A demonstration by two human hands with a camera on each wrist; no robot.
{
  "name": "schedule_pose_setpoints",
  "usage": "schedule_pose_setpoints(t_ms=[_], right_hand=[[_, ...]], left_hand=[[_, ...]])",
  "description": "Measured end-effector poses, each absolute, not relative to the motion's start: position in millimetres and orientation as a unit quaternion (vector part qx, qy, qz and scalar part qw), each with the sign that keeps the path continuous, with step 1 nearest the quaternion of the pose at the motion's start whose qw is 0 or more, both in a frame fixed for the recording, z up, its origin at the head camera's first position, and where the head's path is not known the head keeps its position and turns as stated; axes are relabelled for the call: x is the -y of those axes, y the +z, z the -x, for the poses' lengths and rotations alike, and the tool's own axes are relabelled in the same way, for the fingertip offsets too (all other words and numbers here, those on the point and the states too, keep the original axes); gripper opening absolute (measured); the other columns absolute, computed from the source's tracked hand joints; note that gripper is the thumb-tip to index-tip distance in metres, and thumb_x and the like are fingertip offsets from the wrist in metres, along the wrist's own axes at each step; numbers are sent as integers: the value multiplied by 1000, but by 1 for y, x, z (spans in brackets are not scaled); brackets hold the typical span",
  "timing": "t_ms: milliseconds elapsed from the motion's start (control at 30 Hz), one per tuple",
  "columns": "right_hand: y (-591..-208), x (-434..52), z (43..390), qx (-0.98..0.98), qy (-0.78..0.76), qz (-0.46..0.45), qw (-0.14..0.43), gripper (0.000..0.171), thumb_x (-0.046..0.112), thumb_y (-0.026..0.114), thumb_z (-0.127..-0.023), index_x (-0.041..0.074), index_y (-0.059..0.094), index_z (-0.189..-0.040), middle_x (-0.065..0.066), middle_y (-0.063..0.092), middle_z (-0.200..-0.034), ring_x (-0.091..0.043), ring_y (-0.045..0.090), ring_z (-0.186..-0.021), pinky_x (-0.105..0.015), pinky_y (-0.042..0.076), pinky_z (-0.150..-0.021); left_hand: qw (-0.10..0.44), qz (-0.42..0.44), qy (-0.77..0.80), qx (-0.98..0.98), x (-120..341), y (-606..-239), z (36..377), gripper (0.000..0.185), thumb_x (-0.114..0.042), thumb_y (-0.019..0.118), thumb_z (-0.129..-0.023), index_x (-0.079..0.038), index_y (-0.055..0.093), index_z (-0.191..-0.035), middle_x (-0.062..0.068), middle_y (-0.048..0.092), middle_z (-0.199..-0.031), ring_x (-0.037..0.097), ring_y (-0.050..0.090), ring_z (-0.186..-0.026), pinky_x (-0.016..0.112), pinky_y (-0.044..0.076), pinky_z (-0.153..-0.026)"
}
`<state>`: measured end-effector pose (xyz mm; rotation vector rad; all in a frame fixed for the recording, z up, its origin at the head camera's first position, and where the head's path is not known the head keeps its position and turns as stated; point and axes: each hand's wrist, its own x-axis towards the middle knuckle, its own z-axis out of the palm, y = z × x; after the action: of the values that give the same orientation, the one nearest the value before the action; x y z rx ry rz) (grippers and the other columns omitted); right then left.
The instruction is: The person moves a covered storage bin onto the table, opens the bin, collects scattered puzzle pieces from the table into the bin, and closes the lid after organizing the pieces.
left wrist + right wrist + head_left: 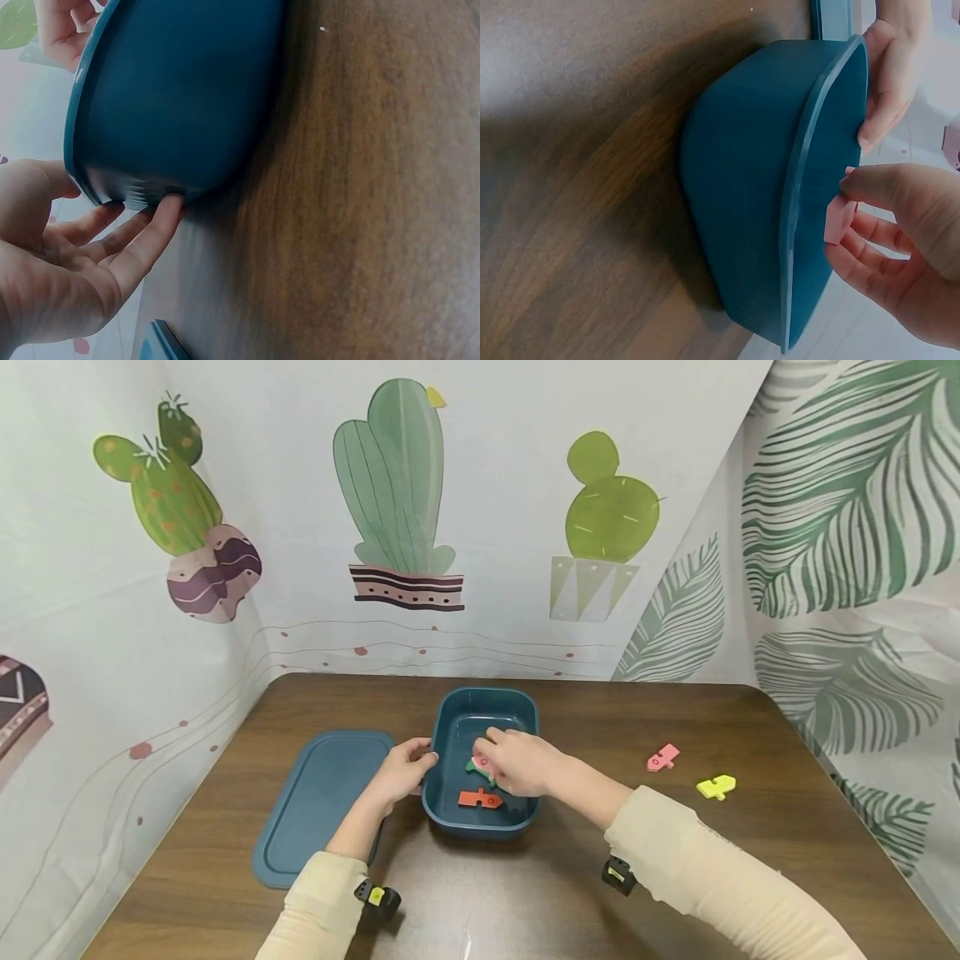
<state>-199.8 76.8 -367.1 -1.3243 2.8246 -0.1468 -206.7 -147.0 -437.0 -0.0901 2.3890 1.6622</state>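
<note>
While the left hand (405, 768) rests against the outer left wall of the teal box (450, 739), its fingers (142, 240) lie nearly straight along the wall just under the rim, with the thumb at the rim edge; the hand steadies the box without curling round it. The left forearm runs back toward the person over the near right corner of the teal lid (318, 806), which lies flat on the table (675, 877) just left of that hand.

The right hand (521, 762) reaches over the box from the right, palm down, inside the rim. Its thumb and fingertips pinch a pink piece (838, 219), so this hand is closed on that piece. In the head view the piece is mostly covered by the hand.

Directly beneath the right hand, on the box floor, lies a green piece (476, 767), partly hidden by the fingers. An orange piece (478, 798) lies just nearer the person, clear of the hand.

Well to the right of the right hand, on the bare table, lie a second pink piece (663, 757) and a yellow piece (716, 787), near one another but apart.
</note>
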Motion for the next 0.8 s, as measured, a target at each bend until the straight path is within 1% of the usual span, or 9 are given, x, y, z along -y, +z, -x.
schedule_pose_setpoints(t_ms=[200,333,567,800], right_hand=[[-367,-74,197,-904,-55,423,10,41,18,74,-77,11,55,-113,-6,56,-98,-16,55,-80,-26,52,-76],[-368,-72,197,-905,-56,422,12,40,18,74,-77,11,55,-112,-6,55,-98,-15,54,-81,-25,52,-75],[-369,-69,196,-903,-59,425,22,40,16,74,-77,12,56,-112,-5,57,-99,-15,53,-83,-27,52,-78],[-370,-67,195,-900,-61,431,23,41,18,73,-77,13,56,-113,-5,56,-99,-15,54,-81,-27,52,-77]], left_hand=[[116,32,568,-814,147,-437,206,43,-19,52,-93,-4,45,-133,17,54,-124,27,61,-95,41,56,-68],[116,32,570,-813,147,-436,206,44,-18,52,-93,-3,44,-133,18,54,-124,27,62,-93,41,56,-68],[115,33,571,-812,146,-436,206,44,-18,52,-92,-3,45,-132,18,54,-123,26,62,-91,41,56,-67],[114,31,574,-810,147,-438,207,43,-18,53,-92,-3,45,-132,18,55,-122,25,62,-90,41,56,-67]])
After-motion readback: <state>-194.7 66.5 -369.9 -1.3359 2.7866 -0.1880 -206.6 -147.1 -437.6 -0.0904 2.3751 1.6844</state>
